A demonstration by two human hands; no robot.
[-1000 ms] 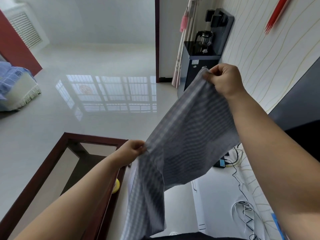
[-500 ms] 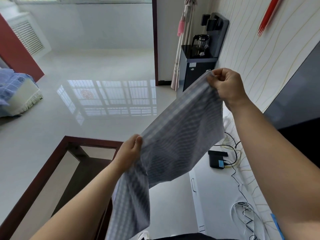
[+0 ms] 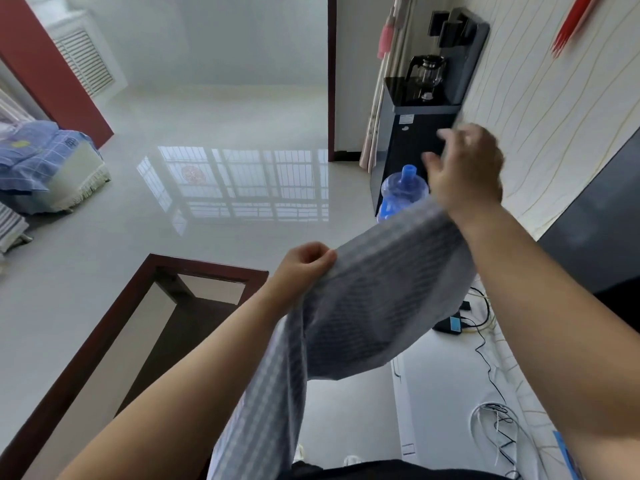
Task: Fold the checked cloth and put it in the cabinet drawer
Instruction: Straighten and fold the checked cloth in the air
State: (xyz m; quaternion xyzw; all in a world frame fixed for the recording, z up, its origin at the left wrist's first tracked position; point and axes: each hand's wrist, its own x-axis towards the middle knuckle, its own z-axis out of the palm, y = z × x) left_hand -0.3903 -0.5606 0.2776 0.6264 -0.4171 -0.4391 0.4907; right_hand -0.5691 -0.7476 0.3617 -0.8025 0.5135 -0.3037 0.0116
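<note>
My right hand [image 3: 464, 171] just let go, fingers spread. Left hand [image 3: 304, 268] pinches grey checked cloth [image 3: 377, 306]. Cloth now sags over right wrist. Fold not done.

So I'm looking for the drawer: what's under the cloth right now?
Below the cloth show a white cabinet top, a small black box with cables, and bare floor. No open drawer shows; whatever lies behind the hanging fabric is covered.

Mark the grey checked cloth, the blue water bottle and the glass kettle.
grey checked cloth [image 3: 381, 299]: head view, middle of the draped panel
blue water bottle [image 3: 403, 192]: head view, shoulder
glass kettle [image 3: 429, 69]: head view, body
</note>
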